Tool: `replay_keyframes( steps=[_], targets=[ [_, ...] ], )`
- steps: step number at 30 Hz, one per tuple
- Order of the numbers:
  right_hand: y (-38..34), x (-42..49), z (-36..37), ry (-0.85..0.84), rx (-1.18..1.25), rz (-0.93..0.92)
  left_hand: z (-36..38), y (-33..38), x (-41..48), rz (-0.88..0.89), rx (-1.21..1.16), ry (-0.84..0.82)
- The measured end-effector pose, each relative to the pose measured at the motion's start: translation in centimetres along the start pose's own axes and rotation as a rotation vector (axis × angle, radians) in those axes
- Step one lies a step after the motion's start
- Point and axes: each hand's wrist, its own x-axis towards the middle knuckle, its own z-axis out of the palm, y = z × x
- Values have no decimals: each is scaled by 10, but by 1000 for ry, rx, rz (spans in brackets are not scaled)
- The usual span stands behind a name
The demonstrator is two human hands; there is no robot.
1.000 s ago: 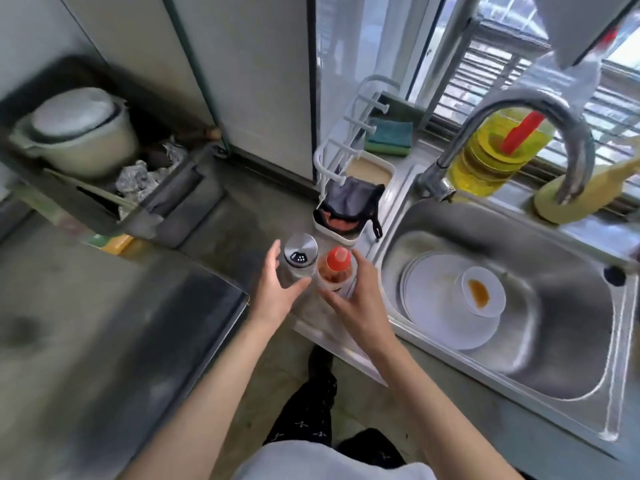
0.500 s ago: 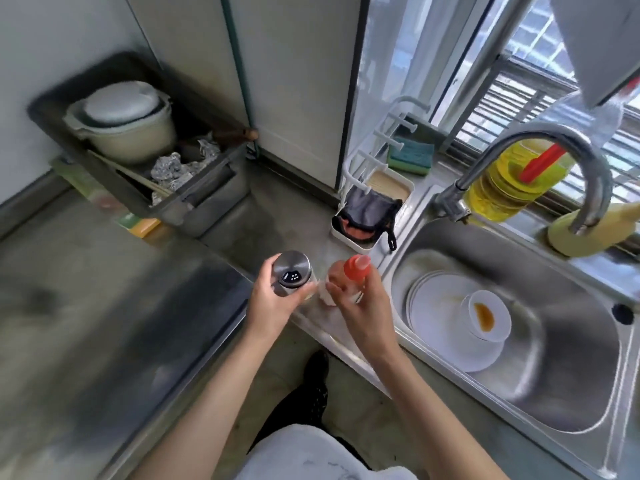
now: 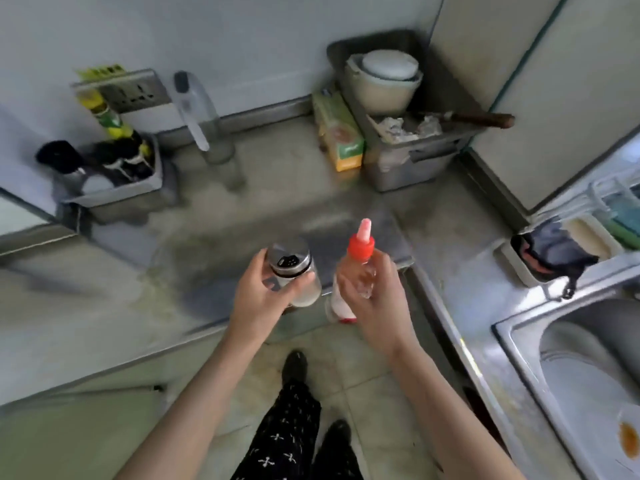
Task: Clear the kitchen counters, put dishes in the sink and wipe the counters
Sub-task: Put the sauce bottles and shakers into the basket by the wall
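My left hand (image 3: pixel 258 296) grips a glass shaker (image 3: pixel 294 271) with a shiny metal lid, held in the air above the counter's front edge. My right hand (image 3: pixel 372 299) holds a clear squeeze bottle (image 3: pixel 349 271) with a red cap and pale nozzle, upright, just right of the shaker. Both are lifted off the grey steel counter (image 3: pixel 214 230). At the right edge lies the steel sink (image 3: pixel 519 341), with white plates (image 3: pixel 588 386) and a sauce-stained dish (image 3: pixel 628 434) inside it.
A grey bin of dark bottles (image 3: pixel 114 168) stands at the back left. A glass jar with a spoon (image 3: pixel 211 133) is behind the middle. A steel tray with a lidded pot (image 3: pixel 384 81), foil and a yellow box (image 3: pixel 341 136) sits at the back right. A white rack with a dark cloth (image 3: pixel 554 251) borders the sink.
Both hands lifted the shaker and the squeeze bottle off the counter beside the sink and carried them left. My view swung left, so the sink slid to the right edge.
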Motion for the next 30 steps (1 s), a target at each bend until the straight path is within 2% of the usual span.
replay_keyframes(
  steps=[5,12,20,27,30],
  targets=[
    [-42,30,89,-208,-68,-118,-92,-18,9,-4,-28,179],
    [-96,75,246,-355,-26,-181,-216,-54,57,6,27,387],
    [-129,130,345,-315,55,-208,-315,-71,131,86,1,486],
    [-153,170,383,-292,79,-279,-343,-69,166,112,-74,506],
    [-179,203,391,-224,157,-391,-354,-60,181,162,-56,536]
  ],
)
